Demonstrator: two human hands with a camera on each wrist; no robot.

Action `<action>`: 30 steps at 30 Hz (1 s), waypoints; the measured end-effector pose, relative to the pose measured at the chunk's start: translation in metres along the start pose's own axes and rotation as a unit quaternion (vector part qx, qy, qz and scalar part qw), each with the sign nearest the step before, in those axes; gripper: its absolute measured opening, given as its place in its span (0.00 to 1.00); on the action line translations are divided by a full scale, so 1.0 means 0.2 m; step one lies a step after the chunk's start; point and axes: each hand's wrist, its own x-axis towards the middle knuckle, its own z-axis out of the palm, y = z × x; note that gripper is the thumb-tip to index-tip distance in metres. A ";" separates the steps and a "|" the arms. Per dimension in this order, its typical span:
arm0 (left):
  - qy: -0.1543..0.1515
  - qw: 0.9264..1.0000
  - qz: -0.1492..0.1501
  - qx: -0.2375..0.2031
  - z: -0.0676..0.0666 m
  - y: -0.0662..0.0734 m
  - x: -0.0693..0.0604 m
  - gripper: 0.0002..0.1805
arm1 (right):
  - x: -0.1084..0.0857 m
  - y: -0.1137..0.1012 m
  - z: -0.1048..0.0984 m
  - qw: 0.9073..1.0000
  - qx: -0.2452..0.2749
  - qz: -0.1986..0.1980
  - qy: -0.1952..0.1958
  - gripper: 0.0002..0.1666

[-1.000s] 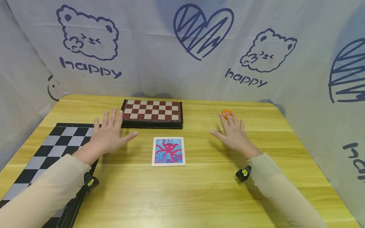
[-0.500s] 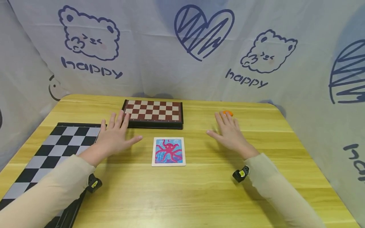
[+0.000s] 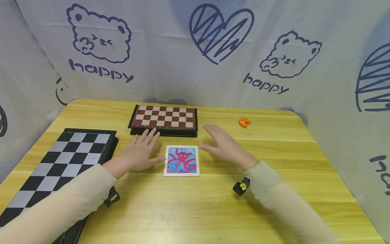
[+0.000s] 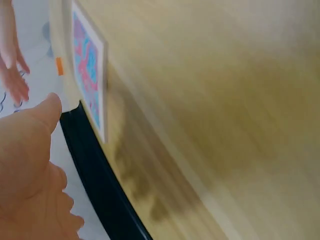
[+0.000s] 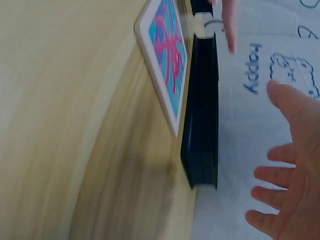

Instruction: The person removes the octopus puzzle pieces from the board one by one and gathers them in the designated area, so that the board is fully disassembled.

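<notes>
A square card with a pink octopus (image 3: 181,160) lies flat on the table between the two hands. My left hand (image 3: 138,154) is just left of it, fingers spread, thumb close to the card's left edge; whether it touches I cannot tell. My right hand (image 3: 226,145) hovers to the card's right with fingers extended and holds nothing. In the left wrist view the card (image 4: 89,70) stands beyond the left thumb. The right wrist view shows the card (image 5: 167,55) and the spread fingers of the right hand (image 5: 295,175).
Behind the card sits a red-and-white checkered board (image 3: 164,117) with a black base. A larger black-and-white checkered board (image 3: 65,159) lies at the left. An orange piece (image 3: 244,122) rests at the back right of the wooden table (image 3: 189,210). A printed cloth (image 3: 170,67) hangs behind.
Both hands have moved inward toward the card, the left one rightward and the right one leftward. The orange piece and the near corner of the larger board's back edge are now uncovered.
</notes>
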 end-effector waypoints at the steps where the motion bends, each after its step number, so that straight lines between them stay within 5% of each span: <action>1: -0.004 1.000 0.009 0.000 0.01 0.01 0.01 0.49 | 0.01 -0.02 0.01 1.000 0.009 -0.004 -0.008 0.45; 6: -0.026 0.999 0.041 0.016 0.03 0.04 0.04 0.48 | 0.09 -0.11 0.09 0.998 0.035 -0.025 -0.046 0.41; 15: -0.076 0.995 0.052 0.033 0.06 0.07 0.10 0.43 | 0.20 -0.19 0.21 0.994 0.013 -0.059 -0.092 0.32; 30: -0.097 0.994 0.042 0.029 0.10 0.09 0.11 0.34 | 0.28 -0.22 0.30 0.990 -0.044 -0.089 -0.099 0.23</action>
